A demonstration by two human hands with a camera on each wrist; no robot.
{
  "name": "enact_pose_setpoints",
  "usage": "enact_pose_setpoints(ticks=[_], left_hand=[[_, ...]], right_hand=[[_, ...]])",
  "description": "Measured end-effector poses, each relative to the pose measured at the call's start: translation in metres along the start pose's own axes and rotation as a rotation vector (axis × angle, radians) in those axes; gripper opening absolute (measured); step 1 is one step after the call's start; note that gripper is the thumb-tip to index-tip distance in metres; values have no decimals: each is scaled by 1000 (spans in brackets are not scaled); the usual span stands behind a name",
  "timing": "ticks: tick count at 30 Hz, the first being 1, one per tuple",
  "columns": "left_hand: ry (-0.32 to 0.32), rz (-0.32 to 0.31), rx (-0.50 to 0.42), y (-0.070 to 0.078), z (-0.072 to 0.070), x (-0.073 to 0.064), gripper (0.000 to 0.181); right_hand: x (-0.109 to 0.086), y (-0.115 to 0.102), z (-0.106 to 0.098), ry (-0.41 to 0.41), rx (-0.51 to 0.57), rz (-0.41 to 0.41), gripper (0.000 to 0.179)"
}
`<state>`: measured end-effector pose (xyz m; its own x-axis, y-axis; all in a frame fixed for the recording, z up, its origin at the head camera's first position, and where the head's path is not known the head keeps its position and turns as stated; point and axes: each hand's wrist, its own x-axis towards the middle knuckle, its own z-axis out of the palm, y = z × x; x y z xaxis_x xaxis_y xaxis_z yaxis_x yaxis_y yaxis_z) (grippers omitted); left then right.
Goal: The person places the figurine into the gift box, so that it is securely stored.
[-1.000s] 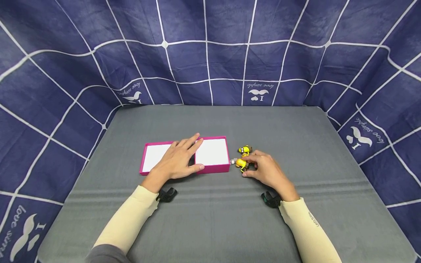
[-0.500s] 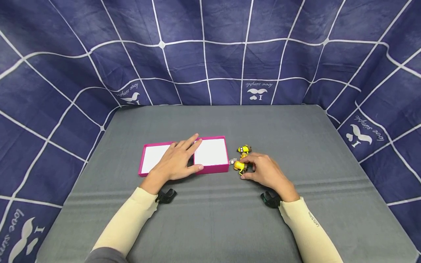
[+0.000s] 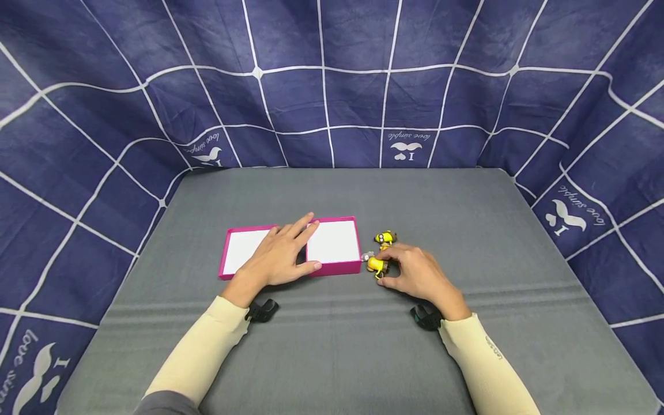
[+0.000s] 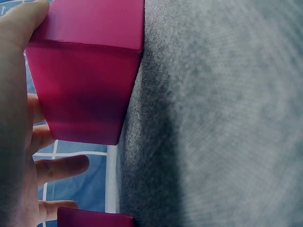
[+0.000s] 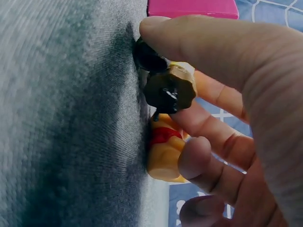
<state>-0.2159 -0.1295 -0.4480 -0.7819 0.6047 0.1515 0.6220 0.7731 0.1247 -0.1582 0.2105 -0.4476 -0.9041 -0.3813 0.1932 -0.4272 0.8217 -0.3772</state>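
My left hand (image 3: pixel 277 253) lies with spread, straight fingers across the left end of a pink box (image 3: pixel 340 267) with a white inside; its thumb touches the near edge and a fingertip reaches the far edge. My right hand (image 3: pixel 417 272) pinches a small yellow figurine (image 3: pixel 376 264) between thumb and fingers, just right of the box. The right wrist view shows this figurine's brown scalloped underside (image 5: pixel 170 92), with a dark round part at the thumb. Beyond it lies a yellow bear figurine in a red shirt (image 5: pixel 165 137), largely hidden by the hand in the head view.
A second shallow pink box part (image 3: pixel 225 253) with a white inside lies to the left, partly under the left hand. A goggled yellow figurine (image 3: pixel 385 237) lies behind the right hand. A small grey figurine (image 3: pixel 368 256) sits against the box's right side.
My right hand and the yellow figurine have shifted slightly left and towards the near side. My left hand and the boxes stay in place.
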Motion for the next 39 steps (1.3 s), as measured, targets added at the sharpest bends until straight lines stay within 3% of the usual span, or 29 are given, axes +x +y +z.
enact_pose_setpoints(ticks=[7,15,19,26,39], left_hand=[[2,8,6,-1,0,-1,95],[-6,-4,1,-3,-3,-3,95],[3,0,-8,-6,-3,-4,95],[4,-11,-15,-4,-3,-7,95],[-14,-42,5,2,-2,-4,98]], right_hand=[[0,-1,0,78,20,-51,45],[6,3,-3,278,133,-139,47],[8,3,-6,340,196,-153,48],[9,2,-5,389,302,-180,48],[15,-9,-3,395,344,-192,47]])
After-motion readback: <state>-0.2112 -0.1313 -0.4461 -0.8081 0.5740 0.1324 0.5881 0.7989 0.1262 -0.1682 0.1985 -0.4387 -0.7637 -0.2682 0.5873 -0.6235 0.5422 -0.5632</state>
